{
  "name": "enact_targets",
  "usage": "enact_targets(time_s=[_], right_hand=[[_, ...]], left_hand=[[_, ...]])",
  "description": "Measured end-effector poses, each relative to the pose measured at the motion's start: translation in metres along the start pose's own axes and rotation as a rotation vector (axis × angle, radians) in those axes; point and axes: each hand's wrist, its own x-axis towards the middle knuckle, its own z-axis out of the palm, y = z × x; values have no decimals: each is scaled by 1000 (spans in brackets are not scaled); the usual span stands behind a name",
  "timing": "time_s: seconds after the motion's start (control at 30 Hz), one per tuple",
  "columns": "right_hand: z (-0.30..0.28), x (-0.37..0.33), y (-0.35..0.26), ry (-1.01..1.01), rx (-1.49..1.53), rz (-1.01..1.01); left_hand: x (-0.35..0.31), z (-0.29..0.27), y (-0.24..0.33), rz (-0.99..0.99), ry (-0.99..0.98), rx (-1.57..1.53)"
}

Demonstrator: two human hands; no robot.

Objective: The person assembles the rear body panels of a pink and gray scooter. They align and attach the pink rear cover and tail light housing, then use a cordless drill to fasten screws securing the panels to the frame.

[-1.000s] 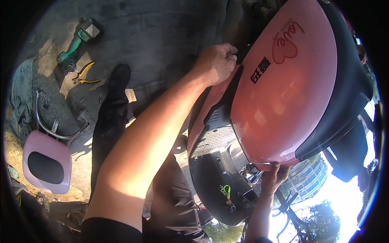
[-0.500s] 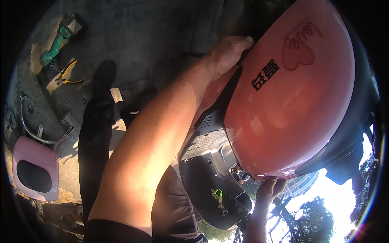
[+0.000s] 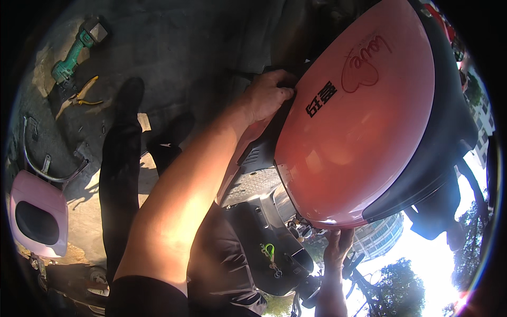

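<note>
Two bare hands are at the edges of a large pink cover (image 3: 359,132) on a scooter (image 3: 252,186), right of the middle of the frame.
The left hand (image 3: 265,98), at upper middle, has its fingers bent at the cover's left edge; the right hand (image 3: 338,247), at lower right, touches the bottom rim with fingers raised. Each grip looks partly curled, but I cannot tell if it closes on the cover. Probably two edges are taken to keep it steady. A green power tool (image 3: 75,57) and yellow-handled pliers (image 3: 80,99) lie at upper left, perhaps to free both hands.
</note>
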Motion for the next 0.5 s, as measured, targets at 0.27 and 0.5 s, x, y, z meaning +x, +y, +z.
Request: enact_targets(time_s=[0.27,0.5], right_hand=[[5,117,-232,-620,-313,-697],[171,292,-300,-826,-1525,-837]], left_hand=[[-29,-12,-3,-163,3,91],[-24,-11,-49,29,95,28]])
